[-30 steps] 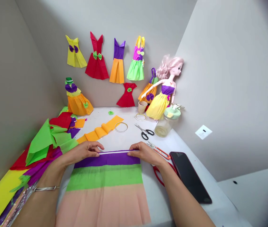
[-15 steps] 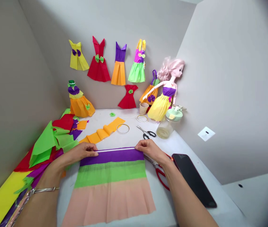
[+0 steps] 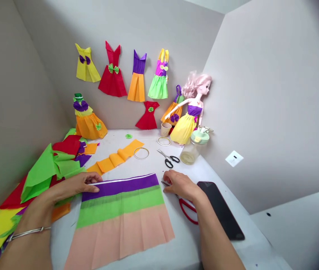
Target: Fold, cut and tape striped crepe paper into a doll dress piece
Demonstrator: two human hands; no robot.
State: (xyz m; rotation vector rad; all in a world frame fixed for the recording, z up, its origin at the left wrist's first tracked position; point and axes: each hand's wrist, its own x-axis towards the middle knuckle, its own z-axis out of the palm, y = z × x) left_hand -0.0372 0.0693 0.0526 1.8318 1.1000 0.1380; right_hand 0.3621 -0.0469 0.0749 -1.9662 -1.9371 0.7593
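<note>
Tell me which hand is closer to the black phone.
Right. The right hand sits just beside the black phone, while the left hand rests at the other side of the striped crepe paper.

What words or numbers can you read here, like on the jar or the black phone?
I can't read any words, numbers or brand names here.
The small yellow patch by the lid of the plastic jar is too small to read.
The black phone shows no text.
The white wall plate has only a small dark slot.
</note>
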